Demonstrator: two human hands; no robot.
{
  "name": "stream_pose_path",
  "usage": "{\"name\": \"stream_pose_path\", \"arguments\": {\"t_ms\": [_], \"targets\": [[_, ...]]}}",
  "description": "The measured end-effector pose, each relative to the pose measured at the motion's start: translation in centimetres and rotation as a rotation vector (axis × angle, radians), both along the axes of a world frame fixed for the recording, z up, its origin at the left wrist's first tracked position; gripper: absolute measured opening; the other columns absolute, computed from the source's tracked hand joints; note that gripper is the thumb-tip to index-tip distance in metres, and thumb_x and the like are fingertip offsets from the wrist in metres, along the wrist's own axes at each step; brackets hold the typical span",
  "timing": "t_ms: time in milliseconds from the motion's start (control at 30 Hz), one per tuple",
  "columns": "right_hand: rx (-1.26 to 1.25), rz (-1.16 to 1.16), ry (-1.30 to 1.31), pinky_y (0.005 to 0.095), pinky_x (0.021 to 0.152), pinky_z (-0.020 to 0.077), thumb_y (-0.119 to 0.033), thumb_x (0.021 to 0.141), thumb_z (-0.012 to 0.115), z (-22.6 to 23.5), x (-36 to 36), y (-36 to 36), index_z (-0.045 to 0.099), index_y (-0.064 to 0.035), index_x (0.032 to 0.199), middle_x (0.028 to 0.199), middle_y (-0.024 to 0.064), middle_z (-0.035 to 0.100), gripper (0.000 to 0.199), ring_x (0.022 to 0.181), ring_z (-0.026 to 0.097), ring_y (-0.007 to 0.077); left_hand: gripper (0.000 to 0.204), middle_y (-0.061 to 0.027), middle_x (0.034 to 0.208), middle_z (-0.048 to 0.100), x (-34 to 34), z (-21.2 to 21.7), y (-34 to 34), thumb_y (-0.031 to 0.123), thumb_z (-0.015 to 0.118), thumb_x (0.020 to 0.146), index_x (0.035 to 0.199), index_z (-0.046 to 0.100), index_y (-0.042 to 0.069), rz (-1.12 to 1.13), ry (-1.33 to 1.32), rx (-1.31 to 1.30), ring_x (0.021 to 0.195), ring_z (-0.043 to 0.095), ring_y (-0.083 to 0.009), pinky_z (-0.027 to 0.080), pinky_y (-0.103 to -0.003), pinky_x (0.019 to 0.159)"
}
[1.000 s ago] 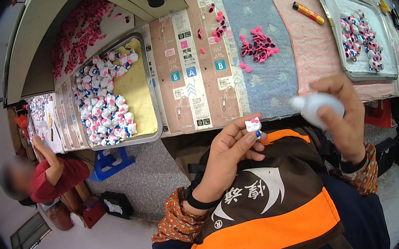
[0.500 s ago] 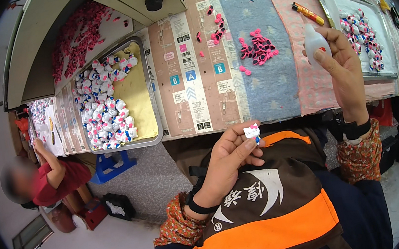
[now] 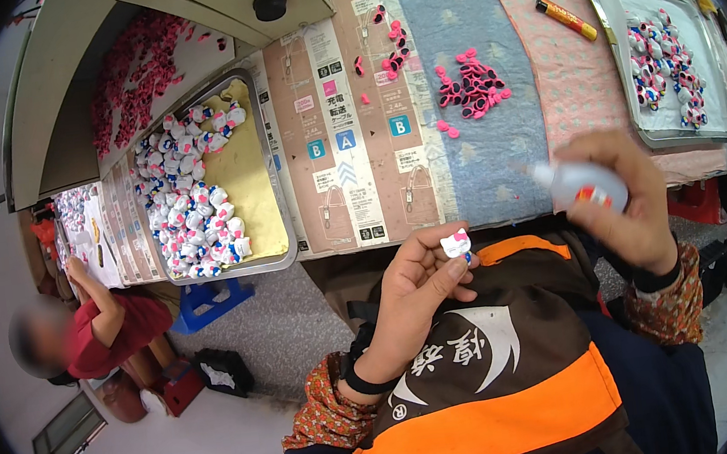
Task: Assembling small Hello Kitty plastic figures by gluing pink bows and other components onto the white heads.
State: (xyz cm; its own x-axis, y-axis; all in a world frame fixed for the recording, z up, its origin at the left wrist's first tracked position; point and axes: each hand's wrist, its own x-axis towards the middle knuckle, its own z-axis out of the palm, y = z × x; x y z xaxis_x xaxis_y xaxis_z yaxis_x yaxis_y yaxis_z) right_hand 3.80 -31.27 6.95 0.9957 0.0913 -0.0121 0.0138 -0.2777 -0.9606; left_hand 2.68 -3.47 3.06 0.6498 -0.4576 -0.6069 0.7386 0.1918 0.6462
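Pinched between thumb and fingers of my left hand (image 3: pixel 423 281) is a small cat figurine (image 3: pixel 454 244), white-headed with a pink bow and a blue body, held just off the table's near edge. My right hand (image 3: pixel 633 196) is closed round a white squeeze bottle (image 3: pixel 581 184), which lies tilted with its nozzle toward the left; both are blurred by motion. Beyond my hands, a heap of small pink and black pieces (image 3: pixel 471 89) rests on the blue cloth (image 3: pixel 500 166). More such pieces (image 3: pixel 397 48) are scattered to its left.
At left, a metal tray (image 3: pixel 285 227) lined in yellow holds many figurines (image 3: pixel 192 219). Another tray (image 3: pixel 685 136) of figurines stands at right, beside a yellow-orange tube (image 3: pixel 567 18). A machine housing (image 3: pixel 177 6) rises at the back left. A person in red (image 3: pixel 115 331) sits further left.
The squeeze bottle in my right hand has swung from nozzle-up to nearly level and come down, nearer the figurine. My left hand has stayed almost in place.
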Motion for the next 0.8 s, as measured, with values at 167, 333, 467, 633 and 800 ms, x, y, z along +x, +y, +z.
{"name": "stream_pose_path", "arguments": {"t_ms": [167,333,467,633,800], "targets": [[0.003,0.2,-0.062,0.0298,0.068,0.0505,-0.008,0.075,0.078,-0.1,-1.3,0.9,0.066,0.0022,0.105,0.09,0.0128,0.068,0.034,0.074,0.067,0.0211,0.038,-0.0106,0.108,0.065,0.4,0.1,-0.3,0.01,0.061,0.098,0.134,0.05,0.002,-0.003,0.002,0.01,0.092,0.064,-0.0116,0.059,-0.026,0.075],[0.01,0.199,-0.089,0.0303,0.068,0.0512,-0.007,0.077,0.077,-0.1,-1.4,1.0,0.064,0.0016,0.11,0.095,0.0123,0.068,0.037,0.079,0.067,0.0202,0.04,-0.0103,0.11,0.064,0.6,0.3,-0.5,0.011,0.061,0.098,0.135,0.049,0.002,-0.022,-0.029,0.014,0.094,0.063,-0.0119,0.058,-0.026,0.076],[0.324,-0.153,0.009,0.0295,0.086,0.05,-0.008,0.086,0.071,-1.4,-0.2,0.7,0.047,-0.0006,0.133,0.118,0.0096,0.061,0.053,0.105,0.061,0.0151,0.04,-0.0102,0.111,0.064,0.9,0.5,-0.5,0.012,0.061,0.098,0.135,0.049,0.003,-0.044,-0.061,0.002,0.095,0.063,-0.0123,0.058,-0.027,0.077],[0.367,-0.324,-0.052,0.0315,0.097,0.0484,-0.002,0.09,0.064,-2.7,4.0,-1.2,0.048,0.0004,0.13,0.118,0.0101,0.062,0.044,0.111,0.061,0.0169,0.039,-0.0102,0.112,0.063,1.1,1.0,-0.5,0.013,0.061,0.098,0.135,0.049,0.005,-0.025,-0.067,0.006,0.094,0.063,-0.0123,0.056,-0.028,0.078],[0.125,-0.302,-0.117,0.0319,0.099,0.0475,0.001,0.09,0.062,-4.2,6.8,-2.7,0.05,-0.002,0.127,0.12,0.0113,0.061,0.039,0.112,0.06,0.0165,0.039,-0.0105,0.112,0.063,1.1,1.1,-0.3,0.012,0.06,0.099,0.135,0.049,0.005,-0.026,-0.068,0.0,0.094,0.063,-0.0122,0.056,-0.028,0.078]]}}
